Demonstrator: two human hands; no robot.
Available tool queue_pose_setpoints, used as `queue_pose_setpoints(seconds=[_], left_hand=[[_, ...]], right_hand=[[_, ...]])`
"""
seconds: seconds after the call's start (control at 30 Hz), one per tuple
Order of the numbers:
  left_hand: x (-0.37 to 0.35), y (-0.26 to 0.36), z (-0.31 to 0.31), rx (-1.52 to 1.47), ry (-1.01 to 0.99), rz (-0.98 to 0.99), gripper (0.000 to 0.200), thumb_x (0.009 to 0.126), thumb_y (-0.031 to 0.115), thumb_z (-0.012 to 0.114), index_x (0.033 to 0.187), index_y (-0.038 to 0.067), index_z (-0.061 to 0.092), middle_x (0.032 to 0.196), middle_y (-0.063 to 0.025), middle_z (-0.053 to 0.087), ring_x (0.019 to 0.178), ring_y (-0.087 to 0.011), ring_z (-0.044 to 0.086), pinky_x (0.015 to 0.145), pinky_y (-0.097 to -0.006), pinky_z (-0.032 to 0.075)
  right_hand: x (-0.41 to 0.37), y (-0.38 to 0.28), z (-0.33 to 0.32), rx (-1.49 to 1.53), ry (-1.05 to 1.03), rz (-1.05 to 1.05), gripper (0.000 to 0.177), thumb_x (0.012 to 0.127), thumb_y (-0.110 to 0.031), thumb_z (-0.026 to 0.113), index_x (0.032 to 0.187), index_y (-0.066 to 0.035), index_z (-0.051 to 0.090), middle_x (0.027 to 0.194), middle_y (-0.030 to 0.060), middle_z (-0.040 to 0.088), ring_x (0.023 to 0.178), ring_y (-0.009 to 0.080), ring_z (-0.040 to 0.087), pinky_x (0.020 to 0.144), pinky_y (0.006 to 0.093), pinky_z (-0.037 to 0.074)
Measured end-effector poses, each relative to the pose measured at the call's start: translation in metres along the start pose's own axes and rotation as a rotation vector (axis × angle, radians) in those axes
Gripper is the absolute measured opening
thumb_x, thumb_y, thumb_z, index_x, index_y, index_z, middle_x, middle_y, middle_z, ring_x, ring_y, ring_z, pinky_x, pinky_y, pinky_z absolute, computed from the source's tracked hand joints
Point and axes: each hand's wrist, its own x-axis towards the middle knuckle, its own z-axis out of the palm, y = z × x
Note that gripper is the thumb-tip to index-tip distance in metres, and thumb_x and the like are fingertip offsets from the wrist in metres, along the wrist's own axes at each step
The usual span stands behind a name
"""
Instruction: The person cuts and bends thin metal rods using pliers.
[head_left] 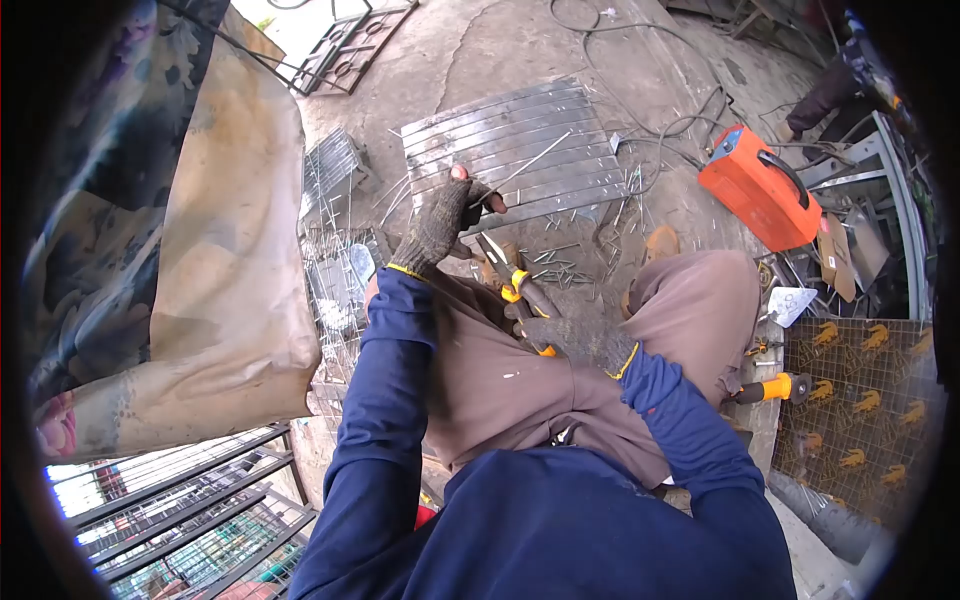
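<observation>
My left hand (440, 222), in a dark fingerless knit glove, is closed around a thin metal rod (535, 160) that slants up to the right. It hovers over the near left part of a row of flat grey metal bars (520, 145) lying on the ground. My right hand (580, 340), gloved as well, rests above my lap. Its fingers wrap the yellow-and-black handles of a pair of pliers (518, 284), whose jaws point up and left, just below my left hand. Short cut rods (560, 268) lie scattered on the ground beyond the pliers.
An orange machine with a black handle (762, 188) stands at the right, with cables trailing near it. A yellow-and-black power tool (775, 389) lies beside my right knee. Draped cloth (230, 230) hangs at the left, above a black metal grille (190, 500).
</observation>
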Motion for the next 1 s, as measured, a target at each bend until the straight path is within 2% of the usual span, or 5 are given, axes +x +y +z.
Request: queue_pose_setpoints(seconds=[0.17, 0.53, 0.63, 0.9, 1.0], left_hand=[[-0.004, -0.002, 0.003, -0.017, -0.035, 0.088, 0.087, 0.086, 0.082, 0.028, 0.094, 0.007, 0.072, 0.083, -0.0024, 0.059, 0.072, -0.0137, 0.05, 0.054, -0.0313, 0.047], [-0.008, 0.015, 0.016, -0.03, -0.062, 0.08, 0.087, 0.094, 0.074, 0.023, 0.093, 0.002, 0.073, 0.081, -0.004, 0.066, 0.073, -0.0132, 0.056, 0.071, -0.0274, 0.044], [-0.012, 0.025, 0.024, -0.039, -0.075, 0.079, 0.086, 0.095, 0.073, 0.023, 0.092, 0.003, 0.072, 0.081, -0.0036, 0.066, 0.074, -0.0133, 0.056, 0.072, -0.0273, 0.043], [0.011, -0.005, 0.092, -0.215, -0.221, 0.066, 0.083, 0.095, 0.073, 0.023, 0.096, 0.005, 0.07, 0.078, -0.0055, 0.066, 0.082, -0.0138, 0.052, 0.076, -0.0286, 0.04], [0.01, -0.007, 0.112, -0.294, -0.183, 0.024, 0.09, 0.093, 0.076, 0.02, 0.084, 0.005, 0.074, 0.068, -0.0018, 0.058, 0.067, -0.0124, 0.048, 0.066, -0.026, 0.038]], right_hand=[[0.001, -0.001, 0.005, 0.339, 0.015, -0.002, 0.056, 0.086, -0.013, 0.07, 0.138, -0.004, 0.05, 0.112, 0.0041, 0.065, 0.093, 0.0094, 0.06, 0.077, 0.025, 0.051], [0.007, 0.002, 0.003, 0.59, -0.002, -0.044, 0.05, 0.088, -0.014, 0.069, 0.133, -0.004, 0.052, 0.108, 0.0047, 0.065, 0.091, 0.0112, 0.062, 0.073, 0.0261, 0.052], [-0.001, -0.001, -0.001, 0.509, -0.01, -0.005, 0.056, 0.089, -0.013, 0.067, 0.14, -0.005, 0.045, 0.113, 0.0085, 0.063, 0.096, 0.0175, 0.065, 0.081, 0.0319, 0.055], [-0.055, 0.006, -0.017, 0.368, 0.198, 0.066, 0.049, 0.085, -0.011, 0.071, 0.13, -0.004, 0.052, 0.104, 0.0027, 0.063, 0.084, 0.0104, 0.06, 0.07, 0.0274, 0.051], [-0.067, 0.017, -0.012, 0.222, 0.309, 0.033, 0.053, 0.083, -0.012, 0.071, 0.131, -0.003, 0.052, 0.103, 0.0028, 0.063, 0.084, 0.0104, 0.06, 0.07, 0.0281, 0.051]])
